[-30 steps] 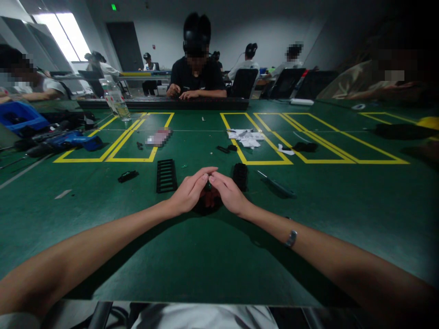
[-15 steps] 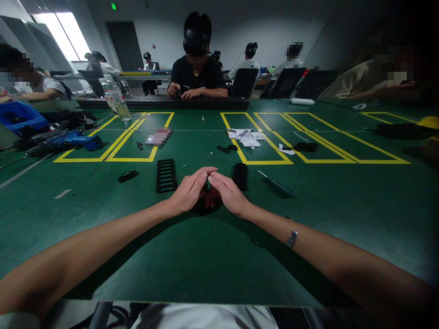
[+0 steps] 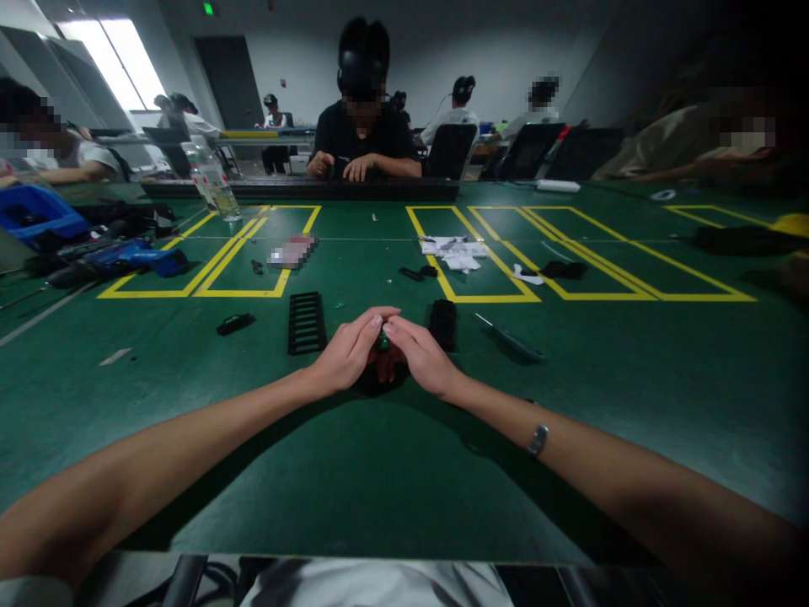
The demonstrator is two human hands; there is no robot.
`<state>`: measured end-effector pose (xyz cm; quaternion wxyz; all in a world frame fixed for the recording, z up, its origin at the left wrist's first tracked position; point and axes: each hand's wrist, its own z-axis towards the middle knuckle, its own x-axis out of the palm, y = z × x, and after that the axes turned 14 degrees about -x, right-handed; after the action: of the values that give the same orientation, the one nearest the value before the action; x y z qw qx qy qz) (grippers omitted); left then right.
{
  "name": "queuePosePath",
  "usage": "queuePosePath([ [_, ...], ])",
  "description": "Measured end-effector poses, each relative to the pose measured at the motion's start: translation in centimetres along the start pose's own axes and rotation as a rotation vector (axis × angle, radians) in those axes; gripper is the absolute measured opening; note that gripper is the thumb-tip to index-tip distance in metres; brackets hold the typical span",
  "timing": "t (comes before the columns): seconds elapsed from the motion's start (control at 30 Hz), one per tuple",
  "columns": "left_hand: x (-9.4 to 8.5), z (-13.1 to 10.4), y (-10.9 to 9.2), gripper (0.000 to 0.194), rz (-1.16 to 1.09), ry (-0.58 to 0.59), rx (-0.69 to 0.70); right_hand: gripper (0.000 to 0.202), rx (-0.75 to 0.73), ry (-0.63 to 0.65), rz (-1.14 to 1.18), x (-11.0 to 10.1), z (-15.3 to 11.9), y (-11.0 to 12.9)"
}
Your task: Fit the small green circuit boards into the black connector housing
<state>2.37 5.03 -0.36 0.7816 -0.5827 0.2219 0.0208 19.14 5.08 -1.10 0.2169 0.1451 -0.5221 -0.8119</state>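
Note:
My left hand (image 3: 350, 352) and my right hand (image 3: 422, 352) meet above the green table (image 3: 379, 480), thumbs and fingertips together. Between them they grip a small green piece (image 3: 383, 339), mostly covered by the fingers; its kind cannot be made out. Just left of my left hand lies a black slotted plastic frame (image 3: 306, 324). Close by my right hand is a second black plastic part (image 3: 442, 325). Further right a screwdriver (image 3: 509, 339) rests with its shaft pointing away to the left.
A small black part (image 3: 235, 324) and a paper scrap (image 3: 116, 357) lie to the left. Beyond are a blue power drill (image 3: 132, 257), a blue bin (image 3: 38, 215), water bottles (image 3: 218, 185) and crumpled white paper (image 3: 456, 251). A person in black (image 3: 365, 139) works across the table.
Both my hands stay in the same place around the green piece. Across the table, the other person's hands have shifted slightly.

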Motion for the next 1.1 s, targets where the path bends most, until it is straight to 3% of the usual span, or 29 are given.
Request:
queuePosePath([
  [0.4, 0.06, 0.07, 0.25, 0.046, -0.005, -0.010, 0.016, 0.024, -0.017, 0.050, -0.046, -0.09, 0.01, 0.58],
  [0.83, 0.24, 0.02, 0.22, 0.049, -0.084, 0.022, -0.067, 0.023, -0.051, 0.065, 0.006, 0.10, 0.00, 0.90],
  [1.1, 0.15, 0.08, 0.18, 0.047, -0.053, 0.000, -0.029, 0.026, -0.031, 0.068, 0.028, -0.03, -0.09, 0.55],
])
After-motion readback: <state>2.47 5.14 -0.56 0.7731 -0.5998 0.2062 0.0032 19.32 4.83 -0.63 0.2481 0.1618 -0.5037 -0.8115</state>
